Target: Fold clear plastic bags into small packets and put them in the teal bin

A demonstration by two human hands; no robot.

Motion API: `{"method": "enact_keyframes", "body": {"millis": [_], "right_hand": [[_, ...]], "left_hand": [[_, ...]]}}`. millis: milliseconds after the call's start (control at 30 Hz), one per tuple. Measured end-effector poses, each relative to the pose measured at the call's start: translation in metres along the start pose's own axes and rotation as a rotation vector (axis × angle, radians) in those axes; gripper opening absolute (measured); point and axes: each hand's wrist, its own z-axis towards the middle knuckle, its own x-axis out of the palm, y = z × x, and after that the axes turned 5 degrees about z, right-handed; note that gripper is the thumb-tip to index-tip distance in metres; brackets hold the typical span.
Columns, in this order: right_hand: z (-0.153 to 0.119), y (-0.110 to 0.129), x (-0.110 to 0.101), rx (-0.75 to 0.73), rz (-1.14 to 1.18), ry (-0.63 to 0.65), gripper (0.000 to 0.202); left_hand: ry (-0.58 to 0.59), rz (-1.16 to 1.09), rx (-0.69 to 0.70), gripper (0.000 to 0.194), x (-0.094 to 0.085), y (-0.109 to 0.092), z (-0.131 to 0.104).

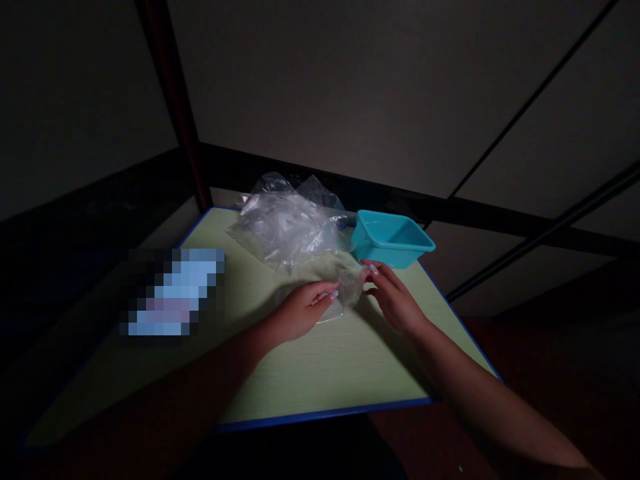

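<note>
Between my two hands a clear plastic bag [351, 288] is held up just over the table. My left hand [306, 308] pinches one side of it, thumb against fingers. On the other side, my right hand [393, 293] grips the bag's edge with thumb and fingertips. Part of the bag is hidden behind my left hand. A crumpled pile of clear plastic bags [290, 223] lies beyond my hands. Close behind my right hand stands a turquoise plastic basket [390, 252].
The pale green table [320, 380] has a blue edge. A blurred-out, bluish rectangular object [175, 293] lies at its left side. Behind the table rises a panelled wall [340, 87], with a dark reddish post [173, 87] at left.
</note>
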Motion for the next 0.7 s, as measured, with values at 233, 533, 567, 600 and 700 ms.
{"method": "enact_keyframes", "body": {"millis": [233, 533, 567, 600, 700], "right_hand": [[-0.016, -0.026, -0.01, 0.148, 0.409, -0.154, 0.045], [-0.024, -0.029, -0.008, 0.323, 0.551, -0.097, 0.018], [-0.024, -0.031, -0.006, 0.319, 0.548, -0.093, 0.02], [-0.024, -0.032, -0.004, 0.312, 0.545, -0.092, 0.021], [-0.02, -0.037, 0.0, 0.285, 0.533, -0.103, 0.022]], "left_hand": [[0.027, -0.017, -0.063, 0.038, -0.002, 0.001, 0.0], [0.133, 0.18, 0.09, 0.035, -0.004, -0.004, -0.002], [0.136, 0.192, 0.094, 0.034, -0.003, -0.003, -0.001], [0.137, 0.203, 0.099, 0.034, -0.003, -0.003, -0.001], [0.102, 0.28, 0.152, 0.032, -0.002, -0.003, -0.003]]}}
